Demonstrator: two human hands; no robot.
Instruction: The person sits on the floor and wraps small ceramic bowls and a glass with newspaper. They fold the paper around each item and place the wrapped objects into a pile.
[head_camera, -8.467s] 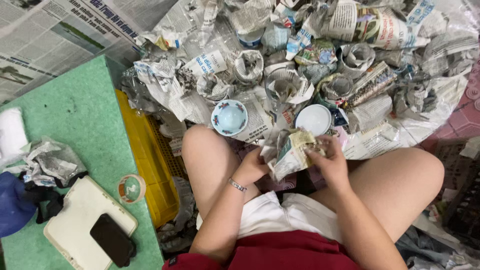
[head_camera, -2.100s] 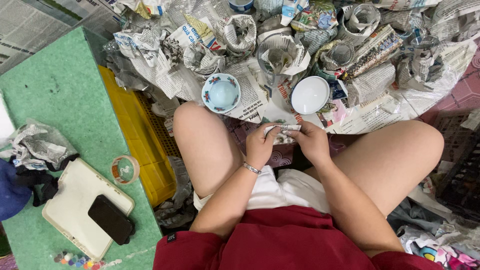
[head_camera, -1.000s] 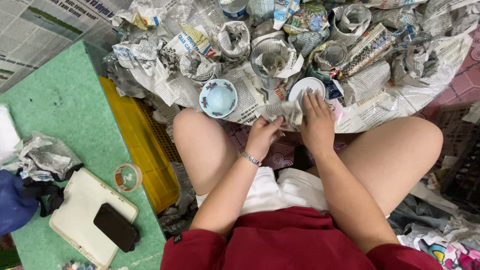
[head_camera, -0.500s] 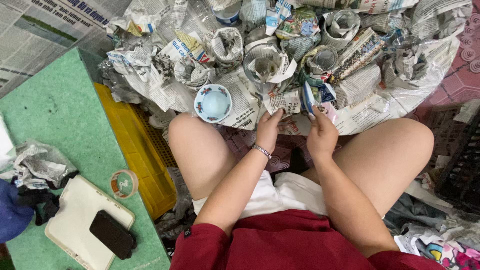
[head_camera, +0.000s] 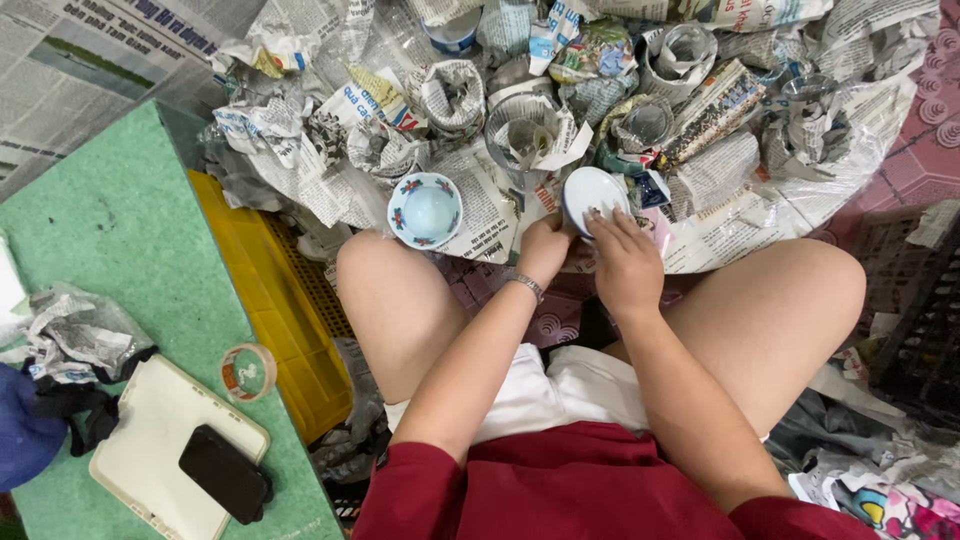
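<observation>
— Hands first: what did they have?

— Both hands met at a white bowl (head_camera: 590, 190) turned bottom-up on the newspaper spread (head_camera: 480, 200). The left hand (head_camera: 545, 250) was curled against its near rim at about seven o'clock; the right hand (head_camera: 625, 255) lay over its five o'clock edge, fingers (head_camera: 605, 218) stretched flat on it. Whether either truly gripped it, I could not tell.

— Anything close by?

— A blue-patterned bowl (head_camera: 425, 210) stood upright at nine o'clock from the white one, apart from it. Paper-wrapped bundles (head_camera: 535, 130) crowded at twelve. Far toward eight o'clock, a green bench (head_camera: 110, 240) carried a tape roll (head_camera: 247, 370), and a black phone (head_camera: 223, 473) lay on a white tablet (head_camera: 150, 420).
</observation>
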